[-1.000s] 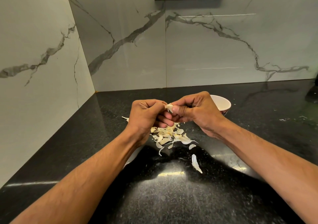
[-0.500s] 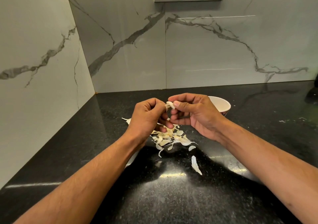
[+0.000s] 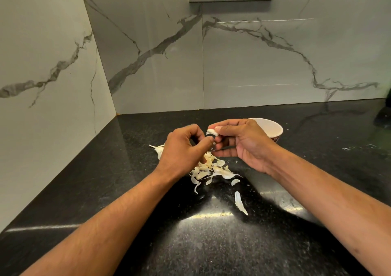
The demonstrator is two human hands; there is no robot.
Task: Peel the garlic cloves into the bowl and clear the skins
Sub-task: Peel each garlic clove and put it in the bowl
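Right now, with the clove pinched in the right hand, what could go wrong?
The garlic clove sits in a fingertip pinch of the right hand, short of the bowl; it could drop into the skins. The stray skin near the right forearm could get swept away.

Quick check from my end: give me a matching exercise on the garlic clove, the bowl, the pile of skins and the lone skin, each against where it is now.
Things:
1. small white garlic clove
2. white round bowl
3. pile of pale papery skins
4. single long white skin

Places:
A. on the black counter, alone, nearest the camera
B. behind the right hand
C. pinched in the right hand's fingertips
D. on the counter, below both hands, partly hidden by the left hand

Pairs: 1-C, 2-B, 3-D, 4-A
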